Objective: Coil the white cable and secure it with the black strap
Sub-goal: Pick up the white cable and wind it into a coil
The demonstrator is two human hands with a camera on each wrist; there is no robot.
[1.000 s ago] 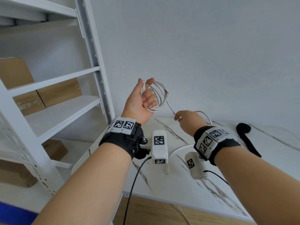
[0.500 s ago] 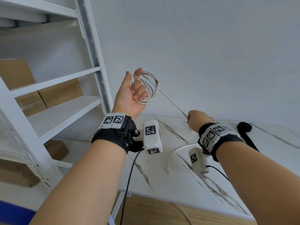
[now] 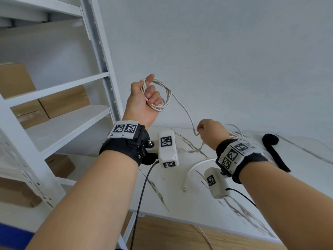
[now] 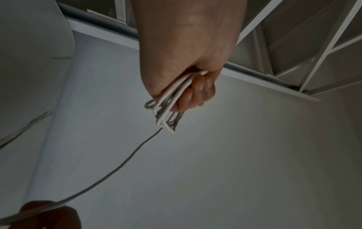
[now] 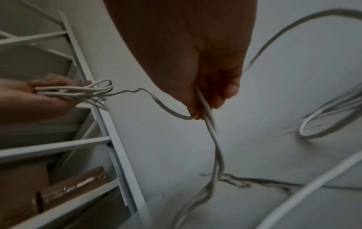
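- The left hand [image 3: 142,103] grips the white cable [image 3: 163,98] coil, lowered since a moment ago.
- The right hand [image 3: 211,132] pinches the now-slack run, ready for another loop.
- The black strap [image 3: 273,150] lies untouched on the worktop [image 3: 189,201].

A storeroom, by the look: white metal shelving [image 3: 59,83] at nine o'clock stacked with cardboard boxes [image 3: 64,101], a marble-patterned table [image 3: 189,199] ahead.

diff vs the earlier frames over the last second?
The run of white cable between the hands, taut half a second ago, now hangs slack. Left hand still grips the loops, right hand still pinches the run. Black strap unmoved on the table.
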